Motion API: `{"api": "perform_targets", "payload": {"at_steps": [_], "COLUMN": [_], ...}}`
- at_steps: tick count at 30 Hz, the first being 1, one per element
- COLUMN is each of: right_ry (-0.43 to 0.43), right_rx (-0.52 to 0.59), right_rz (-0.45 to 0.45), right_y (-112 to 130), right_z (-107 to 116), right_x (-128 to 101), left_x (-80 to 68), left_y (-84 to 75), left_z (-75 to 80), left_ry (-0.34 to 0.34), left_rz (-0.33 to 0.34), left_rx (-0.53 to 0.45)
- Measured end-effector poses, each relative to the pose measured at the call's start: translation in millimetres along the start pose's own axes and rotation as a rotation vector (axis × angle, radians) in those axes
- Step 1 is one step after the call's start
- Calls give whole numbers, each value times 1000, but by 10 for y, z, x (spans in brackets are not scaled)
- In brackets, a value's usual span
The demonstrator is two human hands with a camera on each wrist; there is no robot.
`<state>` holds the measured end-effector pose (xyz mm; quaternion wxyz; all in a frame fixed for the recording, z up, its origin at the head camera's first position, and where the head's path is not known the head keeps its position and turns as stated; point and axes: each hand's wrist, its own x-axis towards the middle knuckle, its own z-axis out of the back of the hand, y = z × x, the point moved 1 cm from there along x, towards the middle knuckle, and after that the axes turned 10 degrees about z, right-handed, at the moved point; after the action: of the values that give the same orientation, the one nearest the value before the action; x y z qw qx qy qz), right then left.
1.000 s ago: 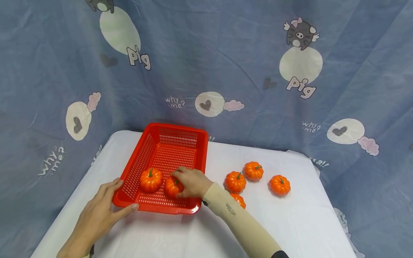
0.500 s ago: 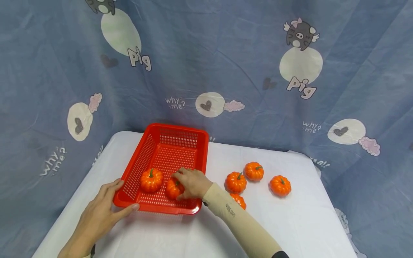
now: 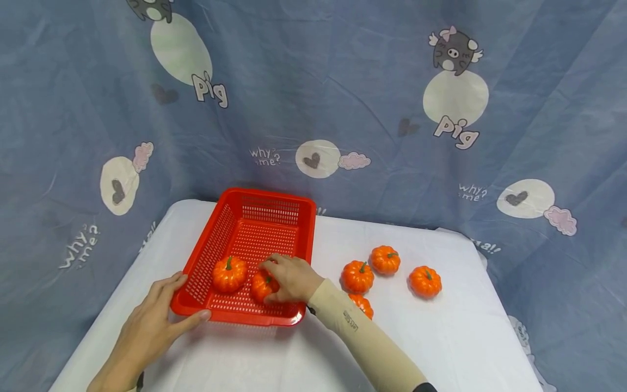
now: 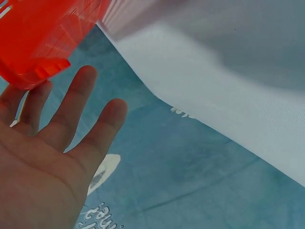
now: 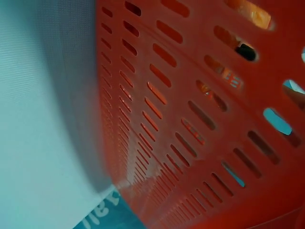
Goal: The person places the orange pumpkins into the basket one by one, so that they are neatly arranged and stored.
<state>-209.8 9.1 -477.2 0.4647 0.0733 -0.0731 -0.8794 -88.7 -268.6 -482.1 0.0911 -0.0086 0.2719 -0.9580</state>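
Right grip point(image 3: 290, 279) curls round a glossy, ribbed orange pumpkin point(image 3: 260, 287) inside a red perforated plastic basket point(image 3: 240, 317), left grip point(image 3: 149, 328) touching its near-left corner, fingers extended.

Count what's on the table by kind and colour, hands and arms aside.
Orange pumpkins: 6 (2 in the basket; 4 on the white table, one partly hidden by the right sleeve)
Red basket: 1
Total: 7
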Motion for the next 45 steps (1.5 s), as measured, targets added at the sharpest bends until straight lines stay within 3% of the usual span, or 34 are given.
{"api": "perform_targets", "payload": {"at_steps": [11,17,26,35,39,45], "right_ry": [-122,-222,-380,-568,-610,-606], "right_rx": [108,166,252,306,284,290], "right_rz": [84,75,34,22,-14,-91], "right_y": [64,77,-135,-222,-248,-325], "right_z": [118,266,375,388,356,316], "right_x": [-70,-210,-581,-1056,-1253,-1518], "left_x": [0,9,1,-1,8,13], "left_y": [8,0,14,22,15,12], "left_z": [-6,-17,-5,-9,-21,-22], "left_ry": [22,18,-27,-3,16,39], "left_rz": [21,6,-30,-13,-1,13], "left_rx": [3,-7,-28,-25,-20,-18]}}
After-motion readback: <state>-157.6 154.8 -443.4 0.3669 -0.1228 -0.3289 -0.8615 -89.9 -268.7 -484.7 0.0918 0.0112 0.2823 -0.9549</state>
